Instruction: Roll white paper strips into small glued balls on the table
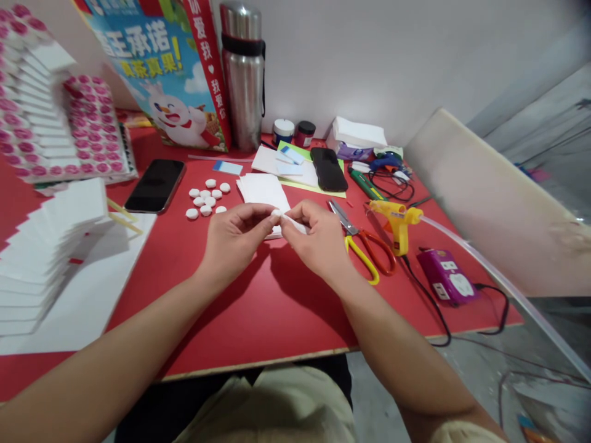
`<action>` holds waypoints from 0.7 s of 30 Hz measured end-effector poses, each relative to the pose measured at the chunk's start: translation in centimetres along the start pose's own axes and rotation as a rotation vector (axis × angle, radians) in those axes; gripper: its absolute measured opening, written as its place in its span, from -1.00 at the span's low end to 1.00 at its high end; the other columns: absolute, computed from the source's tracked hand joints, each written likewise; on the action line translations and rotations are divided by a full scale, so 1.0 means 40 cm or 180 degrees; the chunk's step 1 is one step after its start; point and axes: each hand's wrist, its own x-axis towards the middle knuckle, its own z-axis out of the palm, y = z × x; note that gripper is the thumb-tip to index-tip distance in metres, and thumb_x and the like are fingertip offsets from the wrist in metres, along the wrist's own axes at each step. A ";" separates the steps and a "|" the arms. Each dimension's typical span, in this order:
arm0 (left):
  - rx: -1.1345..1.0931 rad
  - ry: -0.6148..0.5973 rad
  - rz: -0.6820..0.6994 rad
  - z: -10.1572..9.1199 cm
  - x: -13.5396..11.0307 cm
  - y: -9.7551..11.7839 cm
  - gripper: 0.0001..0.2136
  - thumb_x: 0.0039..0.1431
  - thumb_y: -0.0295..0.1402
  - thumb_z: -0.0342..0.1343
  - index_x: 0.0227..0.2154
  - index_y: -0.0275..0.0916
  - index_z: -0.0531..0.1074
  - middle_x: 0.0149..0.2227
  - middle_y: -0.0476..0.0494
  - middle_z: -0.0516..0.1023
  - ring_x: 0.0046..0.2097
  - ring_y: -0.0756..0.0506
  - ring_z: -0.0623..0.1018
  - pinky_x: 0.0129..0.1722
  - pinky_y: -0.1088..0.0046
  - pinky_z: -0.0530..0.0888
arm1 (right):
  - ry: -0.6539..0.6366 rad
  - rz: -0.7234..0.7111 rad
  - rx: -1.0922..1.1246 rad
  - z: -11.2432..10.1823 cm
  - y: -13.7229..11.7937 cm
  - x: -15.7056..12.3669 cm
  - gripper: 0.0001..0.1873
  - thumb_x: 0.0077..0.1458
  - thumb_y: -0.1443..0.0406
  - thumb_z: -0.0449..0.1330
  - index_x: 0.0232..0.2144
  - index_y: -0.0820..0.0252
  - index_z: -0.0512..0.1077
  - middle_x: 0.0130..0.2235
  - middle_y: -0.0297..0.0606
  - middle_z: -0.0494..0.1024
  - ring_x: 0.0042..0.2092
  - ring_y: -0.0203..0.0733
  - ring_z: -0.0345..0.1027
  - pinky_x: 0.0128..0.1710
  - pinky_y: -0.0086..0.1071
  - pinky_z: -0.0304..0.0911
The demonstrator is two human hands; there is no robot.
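Between my two hands is a small white paper strip (298,226), its left end curled into a little roll at my fingertips. My left hand (239,231) pinches the rolled end between thumb and fingers. The rest of the strip runs under the fingers of my right hand (318,232), which are also closed on it. Just behind the hands lies a stack of white paper (264,189), partly covered by them. Left of my left hand several white rolled discs (204,200) lie loosely grouped on the red table (268,307).
Scissors (360,240), a yellow glue gun (394,221) with its cord, and a purple power box (447,277) lie right. Phones (156,184) (329,169), a steel flask (243,77) and a printed box (170,74) stand or lie behind. Fanned white cards (50,246) occupy the left.
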 end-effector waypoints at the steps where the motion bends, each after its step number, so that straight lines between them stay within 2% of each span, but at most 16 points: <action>1: 0.0057 0.0067 0.0077 0.001 -0.001 -0.001 -0.80 0.09 -0.26 0.38 -0.27 -0.25 0.66 -0.29 -0.13 0.71 -0.26 -0.09 0.65 -0.21 0.40 0.58 | 0.0016 -0.0062 -0.0050 0.002 -0.003 -0.003 -0.80 0.17 0.22 0.23 -0.45 0.16 0.37 -0.51 -0.41 0.43 -0.49 -0.34 0.19 -0.46 -0.41 0.04; 5: 0.0283 0.0270 0.0421 0.002 -0.007 -0.012 -0.85 0.12 -0.30 0.36 -0.26 -0.22 0.67 -0.28 -0.10 0.71 -0.26 -0.09 0.66 -0.22 0.39 0.58 | -0.0082 -0.0233 -0.0078 0.004 -0.009 -0.009 -0.79 0.24 0.21 0.19 -0.42 0.17 0.39 -0.51 -0.41 0.42 -0.51 -0.36 0.16 -0.46 -0.40 0.05; 8: 0.0583 0.0408 0.0809 0.006 -0.012 -0.025 -0.89 0.16 -0.33 0.33 -0.25 -0.18 0.68 -0.26 -0.09 0.71 -0.23 -0.08 0.66 -0.19 0.39 0.59 | -0.0183 -0.0155 0.0184 0.003 -0.004 -0.006 -0.80 0.25 0.20 0.21 -0.39 0.18 0.41 -0.48 -0.40 0.45 -0.49 -0.35 0.20 -0.47 -0.42 0.08; 12: 0.0830 0.0286 0.1133 0.009 -0.017 -0.029 -0.86 0.23 -0.34 0.27 -0.18 -0.14 0.68 -0.25 -0.08 0.72 -0.21 -0.08 0.67 -0.15 0.38 0.59 | -0.0188 -0.0130 0.0326 -0.007 0.000 0.001 -0.81 0.24 0.22 0.20 -0.39 0.18 0.41 -0.46 -0.39 0.46 -0.47 -0.34 0.21 -0.46 -0.42 0.10; 14: 0.0733 0.0168 0.1002 0.004 -0.014 -0.020 -0.86 0.23 -0.32 0.27 -0.19 -0.14 0.69 -0.26 -0.08 0.72 -0.24 -0.08 0.67 -0.17 0.38 0.60 | -0.0229 -0.0177 0.0278 -0.019 -0.001 0.005 -0.81 0.24 0.22 0.20 -0.40 0.19 0.42 -0.47 -0.39 0.45 -0.46 -0.34 0.20 -0.45 -0.41 0.09; 18: 0.0376 -0.0174 0.0387 -0.021 0.005 0.001 -0.88 0.11 -0.29 0.37 -0.32 -0.20 0.69 -0.35 -0.10 0.71 -0.34 -0.09 0.66 -0.26 0.39 0.61 | -0.0570 -0.0250 0.0244 -0.045 -0.005 0.013 -0.79 0.23 0.19 0.22 -0.39 0.20 0.45 -0.46 -0.37 0.48 -0.44 -0.33 0.24 -0.43 -0.42 0.11; 21: 0.0266 -0.0482 0.0128 -0.035 0.016 0.008 -0.82 0.08 -0.28 0.39 -0.26 -0.20 0.70 -0.31 -0.13 0.72 -0.29 -0.13 0.68 -0.23 0.36 0.63 | -0.0709 -0.0236 0.0218 -0.054 -0.003 0.018 -0.77 0.22 0.18 0.23 -0.39 0.21 0.46 -0.45 -0.36 0.50 -0.44 -0.33 0.27 -0.42 -0.43 0.13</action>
